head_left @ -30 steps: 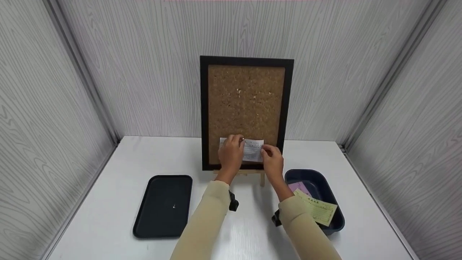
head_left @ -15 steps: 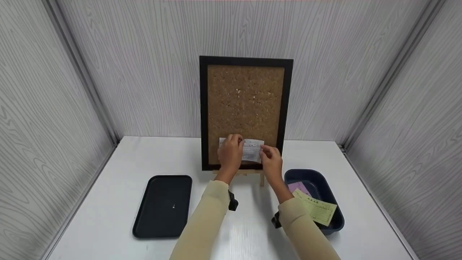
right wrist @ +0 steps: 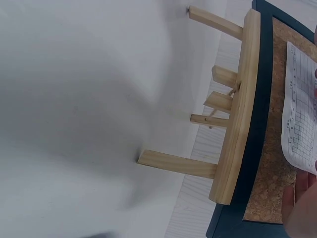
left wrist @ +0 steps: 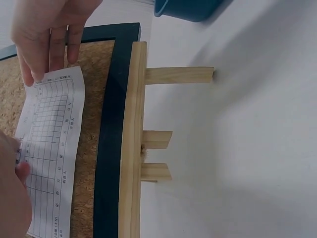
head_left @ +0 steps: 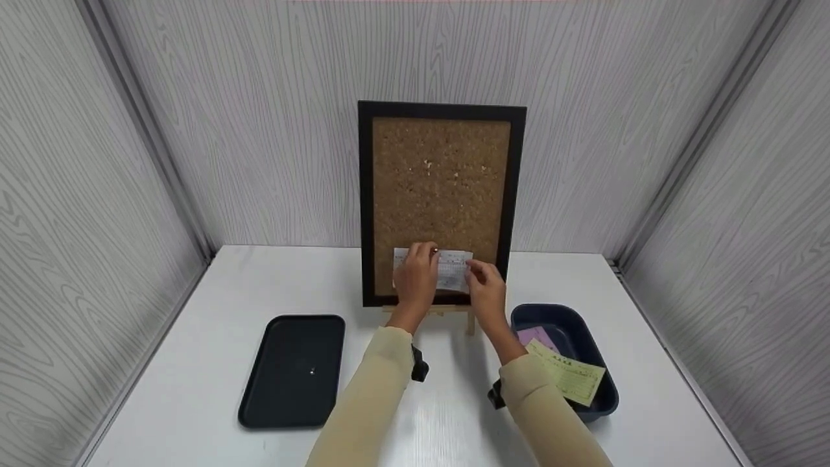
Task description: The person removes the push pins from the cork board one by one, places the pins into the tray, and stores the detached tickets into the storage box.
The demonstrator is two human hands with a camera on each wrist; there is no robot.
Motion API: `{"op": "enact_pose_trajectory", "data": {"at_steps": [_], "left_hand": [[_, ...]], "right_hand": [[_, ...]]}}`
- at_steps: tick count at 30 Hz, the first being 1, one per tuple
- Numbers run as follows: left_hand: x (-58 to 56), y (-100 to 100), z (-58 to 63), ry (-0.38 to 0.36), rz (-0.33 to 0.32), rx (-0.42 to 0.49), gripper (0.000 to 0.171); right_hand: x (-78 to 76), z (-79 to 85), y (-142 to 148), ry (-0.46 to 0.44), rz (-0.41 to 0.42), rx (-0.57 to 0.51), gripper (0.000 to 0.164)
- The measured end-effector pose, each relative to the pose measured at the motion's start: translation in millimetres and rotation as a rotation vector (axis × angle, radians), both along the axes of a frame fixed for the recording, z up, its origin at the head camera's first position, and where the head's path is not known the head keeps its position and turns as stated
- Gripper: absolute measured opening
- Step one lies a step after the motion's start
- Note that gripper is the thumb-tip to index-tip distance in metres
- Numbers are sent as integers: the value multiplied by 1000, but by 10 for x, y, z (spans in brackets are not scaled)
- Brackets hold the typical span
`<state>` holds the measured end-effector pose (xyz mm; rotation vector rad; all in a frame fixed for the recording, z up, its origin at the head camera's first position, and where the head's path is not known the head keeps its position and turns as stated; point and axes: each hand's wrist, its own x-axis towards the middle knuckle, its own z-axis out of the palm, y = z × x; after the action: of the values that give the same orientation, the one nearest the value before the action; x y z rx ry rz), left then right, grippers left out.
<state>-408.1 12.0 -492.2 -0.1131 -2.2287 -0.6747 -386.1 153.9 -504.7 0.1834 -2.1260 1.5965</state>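
A framed corkboard (head_left: 441, 188) stands upright on a wooden easel (left wrist: 132, 124). Against its lower part lies a white printed receipt slip (head_left: 452, 271) with a ruled grid. My left hand (head_left: 416, 275) covers the middle of the slip, pinching a small shiny-headed pushpin (head_left: 436, 250) at the slip's top edge; the pin's point is hidden. With thumb and fingertips, my right hand (head_left: 487, 287) holds the slip's right edge. In the left wrist view the slip (left wrist: 55, 134) bows slightly off the cork along its lower edge.
At the left, a black tray (head_left: 285, 389) has a small shiny pin (head_left: 312, 371) on it. A dark blue bin (head_left: 600, 363) stands at the right, under the right forearm, with a yellow slip (head_left: 574, 377) and a pink slip (head_left: 539, 337). Pale panels enclose the white table (head_left: 272, 279).
My right hand has shifted slightly left along with the slip's right edge. My left hand stays nearly in place at the slip's top, its fingertips moving only a little.
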Motion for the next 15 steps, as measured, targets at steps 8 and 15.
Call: {"op": "enact_pose_trajectory", "data": {"at_steps": [8, 15], "left_hand": [[-4, 24, -5, 5, 37, -34, 15], [5, 16, 17, -20, 15, -32, 15]], "right_hand": [[-22, -29, 1, 38, -8, 42, 20], [-16, -28, 13, 43, -11, 74, 22]]}}
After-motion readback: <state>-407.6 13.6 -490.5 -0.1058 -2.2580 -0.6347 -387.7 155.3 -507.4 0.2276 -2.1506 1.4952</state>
